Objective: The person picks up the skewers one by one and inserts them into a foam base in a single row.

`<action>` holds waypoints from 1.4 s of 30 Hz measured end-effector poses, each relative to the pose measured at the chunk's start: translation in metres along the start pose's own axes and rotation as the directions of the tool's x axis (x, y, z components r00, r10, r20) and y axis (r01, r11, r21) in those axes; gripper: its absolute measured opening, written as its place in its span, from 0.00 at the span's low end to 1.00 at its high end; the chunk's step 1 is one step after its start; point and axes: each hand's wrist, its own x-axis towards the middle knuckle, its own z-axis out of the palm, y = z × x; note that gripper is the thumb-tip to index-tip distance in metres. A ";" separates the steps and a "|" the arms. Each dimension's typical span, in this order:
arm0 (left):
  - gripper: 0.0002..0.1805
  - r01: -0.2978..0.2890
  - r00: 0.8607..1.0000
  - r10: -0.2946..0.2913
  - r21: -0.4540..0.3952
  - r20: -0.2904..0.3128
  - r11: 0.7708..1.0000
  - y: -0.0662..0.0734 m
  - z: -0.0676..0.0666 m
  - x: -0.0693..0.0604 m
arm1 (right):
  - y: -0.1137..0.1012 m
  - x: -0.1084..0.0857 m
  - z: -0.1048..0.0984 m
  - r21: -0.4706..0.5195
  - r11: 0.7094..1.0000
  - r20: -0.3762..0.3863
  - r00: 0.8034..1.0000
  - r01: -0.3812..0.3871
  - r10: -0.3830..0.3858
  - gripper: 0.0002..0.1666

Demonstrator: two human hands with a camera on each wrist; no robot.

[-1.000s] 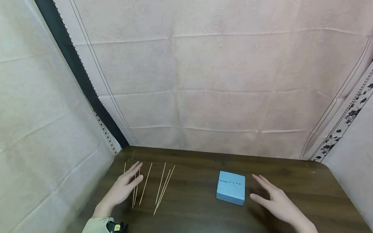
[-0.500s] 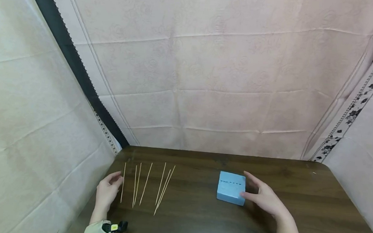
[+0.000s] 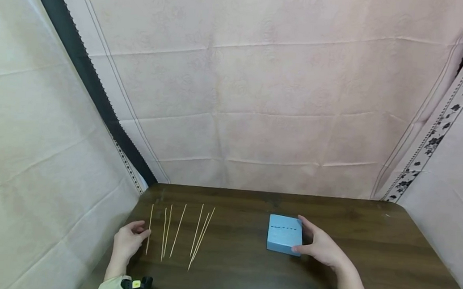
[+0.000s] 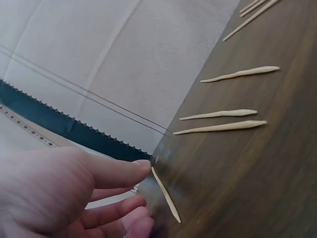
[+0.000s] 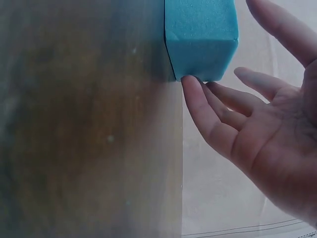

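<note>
My left hand (image 3: 126,243) is at the far left with its fingers bent, thumb tip at the leftmost thin wooden stick (image 3: 148,241). In the left wrist view that stick (image 4: 167,197) slants down from the thumb tip of the left hand (image 4: 74,193), its other part hidden. Several more sticks (image 3: 178,230) lie spread out to its right. On the right, my right hand (image 3: 322,248) grips the right side of the blue box (image 3: 284,234), thumb at the front corner, a finger at the back. In the right wrist view, fingertips of the right hand (image 5: 257,124) touch the box (image 5: 200,54).
The brown wooden table (image 3: 243,270) lies under everything. A pale cloth (image 3: 267,97) hangs behind its back edge, with further cloth at the left and right sides. A dark band (image 3: 94,85) runs along the left cloth.
From above the sticks, my left hand has moved left and down to the leftmost stick, its fingers bending. My right hand has moved left onto the blue box. The head view has shifted slightly.
</note>
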 end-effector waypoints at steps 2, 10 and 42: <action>0.27 -0.019 1.000 0.019 0.040 0.012 0.999 0.002 0.000 0.001 | 0.000 0.000 0.001 0.005 1.000 -0.002 1.000 -0.009 0.009 0.67; 0.27 -0.055 0.998 0.052 0.120 0.030 0.991 0.004 0.002 0.002 | 0.001 -0.001 0.000 0.019 1.000 0.002 1.000 -0.011 0.011 0.68; 0.32 -0.015 0.993 0.006 0.079 0.120 0.997 -0.002 0.000 0.016 | 0.000 0.003 -0.003 -0.029 0.998 0.019 0.999 0.047 -0.046 0.59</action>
